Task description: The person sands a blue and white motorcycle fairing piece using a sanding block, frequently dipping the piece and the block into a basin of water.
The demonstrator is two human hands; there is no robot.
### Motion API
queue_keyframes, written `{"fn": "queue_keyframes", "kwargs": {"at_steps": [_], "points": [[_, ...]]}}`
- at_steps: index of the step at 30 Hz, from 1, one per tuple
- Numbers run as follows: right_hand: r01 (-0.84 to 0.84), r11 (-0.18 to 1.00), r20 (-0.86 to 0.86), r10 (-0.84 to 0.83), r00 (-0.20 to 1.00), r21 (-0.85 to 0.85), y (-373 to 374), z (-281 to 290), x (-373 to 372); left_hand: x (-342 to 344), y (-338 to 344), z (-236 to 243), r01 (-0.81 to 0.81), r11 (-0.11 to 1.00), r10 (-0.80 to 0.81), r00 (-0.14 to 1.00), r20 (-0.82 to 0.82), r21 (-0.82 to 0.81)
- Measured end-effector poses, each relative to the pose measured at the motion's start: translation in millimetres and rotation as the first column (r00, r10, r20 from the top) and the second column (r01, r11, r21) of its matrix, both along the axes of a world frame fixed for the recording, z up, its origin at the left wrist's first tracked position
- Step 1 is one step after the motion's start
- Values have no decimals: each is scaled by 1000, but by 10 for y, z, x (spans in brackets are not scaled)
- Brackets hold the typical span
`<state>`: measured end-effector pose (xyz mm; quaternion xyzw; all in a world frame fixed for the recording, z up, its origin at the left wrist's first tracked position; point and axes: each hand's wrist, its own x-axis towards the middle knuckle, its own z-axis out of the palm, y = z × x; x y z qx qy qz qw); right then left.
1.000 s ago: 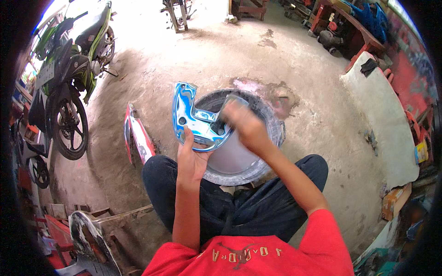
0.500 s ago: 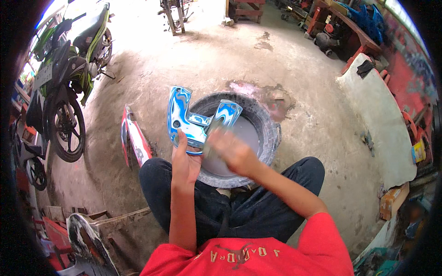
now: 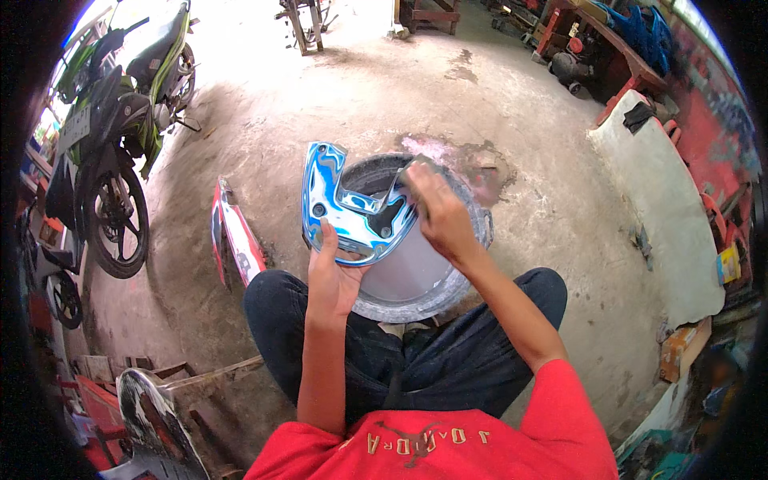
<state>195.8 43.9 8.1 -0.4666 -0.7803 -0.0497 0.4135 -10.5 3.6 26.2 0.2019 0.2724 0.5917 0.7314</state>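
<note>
One left hand (image 3: 332, 282) grips a glossy blue-and-white U-shaped panel (image 3: 350, 227) over a round blackish tub (image 3: 410, 308); right hand (image 3: 442, 218) blurred, grip unclear.

A wide concrete floor (image 3: 576, 200), pale brown and scuffed, bright toward the top. A round grey tub (image 3: 480, 232) of cloudy liquid sits on it near the middle, just below a pinkish, dark-edged stain (image 3: 480, 178). Left of the tub lies a narrow red-and-white panel (image 3: 238, 236). A black-and-green motorcycle (image 3: 132, 120) stands at far left; a reddish wooden bench (image 3: 632, 72) stands at upper right, a dark rounded machine (image 3: 568, 68) beside its legs.
</note>
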Motion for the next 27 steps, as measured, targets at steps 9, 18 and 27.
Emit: {"fn": "queue_keyframes", "kwargs": {"at_steps": [9,18,27], "points": [[-71,997,-78,72,994,16,64,-14,105,35,-20,11,-5,1000,5,1000,-1,-15],[-173,985,-32,173,984,17,-105,-16,-66,-2,-14,-46,29,999,-28,999,-45,21],[-243,970,33,242,970,12,-169,-6,-112,42,-22,-25,-7,1000,7,1000,7,28]]}}
